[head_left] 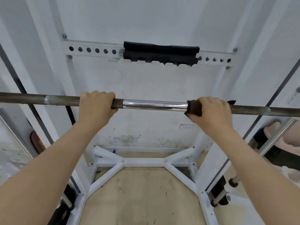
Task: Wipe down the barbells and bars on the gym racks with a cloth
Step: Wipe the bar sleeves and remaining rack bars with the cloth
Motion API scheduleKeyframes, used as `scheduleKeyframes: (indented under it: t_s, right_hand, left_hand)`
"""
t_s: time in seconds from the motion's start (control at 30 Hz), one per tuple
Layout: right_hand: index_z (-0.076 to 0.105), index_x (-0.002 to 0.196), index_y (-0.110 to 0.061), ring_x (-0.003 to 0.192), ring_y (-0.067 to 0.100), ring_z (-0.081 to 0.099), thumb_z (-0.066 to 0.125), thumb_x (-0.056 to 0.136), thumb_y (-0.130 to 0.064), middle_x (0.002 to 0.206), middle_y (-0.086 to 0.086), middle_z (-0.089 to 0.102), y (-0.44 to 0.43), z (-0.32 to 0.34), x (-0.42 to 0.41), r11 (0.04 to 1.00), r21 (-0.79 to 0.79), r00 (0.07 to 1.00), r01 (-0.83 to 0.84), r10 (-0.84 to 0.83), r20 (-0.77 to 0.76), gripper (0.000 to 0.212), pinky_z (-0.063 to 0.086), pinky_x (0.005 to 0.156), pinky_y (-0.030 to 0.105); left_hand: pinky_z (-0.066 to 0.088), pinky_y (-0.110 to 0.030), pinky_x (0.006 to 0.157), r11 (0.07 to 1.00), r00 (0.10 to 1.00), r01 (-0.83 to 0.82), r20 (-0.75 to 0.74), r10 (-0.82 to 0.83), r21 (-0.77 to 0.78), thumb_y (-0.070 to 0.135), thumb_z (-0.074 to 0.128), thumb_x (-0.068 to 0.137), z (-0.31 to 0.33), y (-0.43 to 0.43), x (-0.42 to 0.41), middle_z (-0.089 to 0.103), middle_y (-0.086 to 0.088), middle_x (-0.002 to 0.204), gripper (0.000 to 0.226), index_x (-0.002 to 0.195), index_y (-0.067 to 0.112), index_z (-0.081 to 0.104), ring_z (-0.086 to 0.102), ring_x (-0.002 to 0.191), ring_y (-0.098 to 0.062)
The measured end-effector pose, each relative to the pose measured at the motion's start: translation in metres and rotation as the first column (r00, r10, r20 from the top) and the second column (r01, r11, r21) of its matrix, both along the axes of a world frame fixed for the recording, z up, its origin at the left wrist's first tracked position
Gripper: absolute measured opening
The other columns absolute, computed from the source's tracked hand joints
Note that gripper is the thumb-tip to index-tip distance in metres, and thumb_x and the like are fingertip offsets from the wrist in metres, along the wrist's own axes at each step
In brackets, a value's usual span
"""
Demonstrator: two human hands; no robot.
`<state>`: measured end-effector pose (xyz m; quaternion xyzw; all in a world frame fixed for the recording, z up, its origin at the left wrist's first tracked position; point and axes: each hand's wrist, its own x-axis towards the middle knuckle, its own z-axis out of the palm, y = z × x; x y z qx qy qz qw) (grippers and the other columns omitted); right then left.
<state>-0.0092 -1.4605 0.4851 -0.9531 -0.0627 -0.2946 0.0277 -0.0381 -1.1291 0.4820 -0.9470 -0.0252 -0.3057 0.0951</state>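
A long steel barbell (154,105) runs across the view at chest height, shiny chrome in the middle and dark knurled steel toward both ends. My left hand (97,104) grips the knurled part left of the chrome section. My right hand (212,111) grips the bar at the right end of the chrome section, wrapped round a dark brown cloth (194,108) that lies between palm and bar. A corner of the cloth pokes out behind my right hand.
The white rack frame (142,160) stands below and around the bar, over a tan wooden platform (142,197). A perforated white crossbar with a black pad (160,52) is bolted to the wall ahead. A chrome rod and pink slippers (274,129) lie at the right.
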Motion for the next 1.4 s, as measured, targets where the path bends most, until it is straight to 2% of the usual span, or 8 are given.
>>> scheduleKeyframes:
  t_s: [0.27, 0.47, 0.73, 0.83, 0.97, 1.17, 1.3, 1.4]
  right_hand:
    - [0.063, 0.104, -0.013, 0.089, 0.028, 0.061, 0.069, 0.078, -0.048, 0.1, 0.004, 0.062, 0.067, -0.008, -0.007, 0.965, -0.107, 0.966, -0.24, 0.248, 0.066, 0.043, 0.042, 0.085, 0.041]
    - [0.065, 0.098, -0.008, 0.094, 0.035, 0.059, 0.075, 0.073, -0.043, 0.097, 0.012, 0.064, 0.012, -0.011, -0.004, 0.999, 0.031, 0.999, 0.015, -0.016, 0.036, 0.044, 0.039, 0.098, 0.048]
    - [0.058, 0.129, -0.017, 0.11, 0.02, 0.056, 0.057, 0.091, -0.018, 0.131, -0.002, 0.052, 0.107, 0.012, -0.015, 0.734, 0.281, 0.739, -0.619, 0.665, -0.11, 0.039, 0.038, 0.098, 0.03]
    - [0.069, 0.102, -0.013, 0.109, 0.005, 0.051, 0.054, 0.097, -0.021, 0.123, -0.004, 0.049, 0.073, 0.045, -0.037, 0.495, 0.746, 0.587, -0.446, 0.791, -0.173, 0.018, 0.036, 0.091, 0.011]
    - [0.069, 0.088, -0.006, 0.092, 0.014, 0.064, 0.052, 0.097, -0.022, 0.099, 0.005, 0.066, 0.064, 0.049, -0.066, 0.303, 0.924, 0.543, -0.235, 0.829, -0.134, 0.025, 0.047, 0.086, 0.03]
    - [0.072, 0.09, -0.011, 0.074, 0.016, 0.063, 0.048, 0.097, -0.006, 0.077, 0.003, 0.069, 0.064, 0.024, -0.069, 0.005, 0.999, 0.54, 0.035, 0.841, -0.024, 0.025, 0.052, 0.065, 0.029]
    - [0.064, 0.12, -0.026, 0.103, 0.018, 0.068, 0.047, 0.093, -0.054, 0.109, 0.001, 0.073, 0.051, 0.006, -0.069, 0.14, 0.987, 0.422, 0.076, 0.892, -0.159, 0.043, 0.053, 0.092, 0.04]
    - [0.057, 0.126, -0.027, 0.104, 0.018, 0.069, 0.072, 0.088, -0.023, 0.113, 0.002, 0.071, 0.055, -0.006, -0.078, 0.337, 0.94, 0.459, -0.05, 0.844, -0.278, 0.041, 0.056, 0.092, 0.043]
  left_hand:
    - [0.029, -0.035, 0.062, 1.0, 1.0, -0.003, -0.002, 0.003, 0.009, 0.032, 0.066, 0.081, -0.001, 0.001, 0.002, 0.045, 0.001, 0.06, 0.023, 0.072, 0.017, 0.051, 0.039, 0.059, -0.024]
    - [0.031, -0.035, 0.062, 1.0, 1.0, -0.017, 0.019, 0.018, -0.023, 0.03, 0.067, 0.079, -0.002, -0.001, 0.003, 0.043, 0.002, 0.059, 0.023, 0.07, 0.019, 0.049, 0.04, 0.059, -0.024]
    - [0.035, -0.038, 0.081, 0.957, 0.988, -0.023, -0.15, -0.021, -0.288, 0.031, 0.062, 0.072, 0.012, -0.007, -0.01, 0.06, 0.007, 0.085, 0.023, 0.094, 0.026, 0.057, 0.055, 0.087, -0.023]
    - [0.039, -0.037, 0.097, 0.708, 0.954, 0.184, -0.049, -0.295, -0.681, 0.031, 0.061, 0.066, 0.031, -0.028, -0.04, 0.055, 0.014, 0.115, 0.056, 0.121, 0.035, 0.051, 0.049, 0.112, -0.012]
    - [0.054, -0.029, 0.08, 0.194, 0.787, 0.306, 0.133, -0.603, -0.932, 0.023, 0.067, 0.087, 0.041, -0.084, -0.081, 0.069, -0.001, 0.099, 0.031, 0.118, 0.023, 0.059, 0.067, 0.091, -0.015]
    - [0.055, -0.041, 0.071, -0.112, 0.845, 0.104, 0.147, -0.514, -0.988, 0.019, 0.06, 0.093, 0.04, -0.079, -0.085, 0.074, -0.014, 0.092, 0.016, 0.098, 0.013, 0.074, 0.069, 0.083, -0.029]
    - [0.052, -0.03, 0.061, 0.184, 0.802, 0.076, -0.05, -0.595, -0.98, 0.035, 0.062, 0.09, 0.048, -0.085, -0.078, 0.073, -0.01, 0.079, 0.025, 0.083, 0.013, 0.074, 0.069, 0.07, -0.018]
    - [0.055, -0.029, 0.063, 0.326, 0.72, 0.165, -0.112, -0.685, -0.931, 0.035, 0.061, 0.09, 0.054, -0.094, -0.073, 0.072, -0.007, 0.077, 0.026, 0.083, 0.013, 0.074, 0.069, 0.071, -0.017]
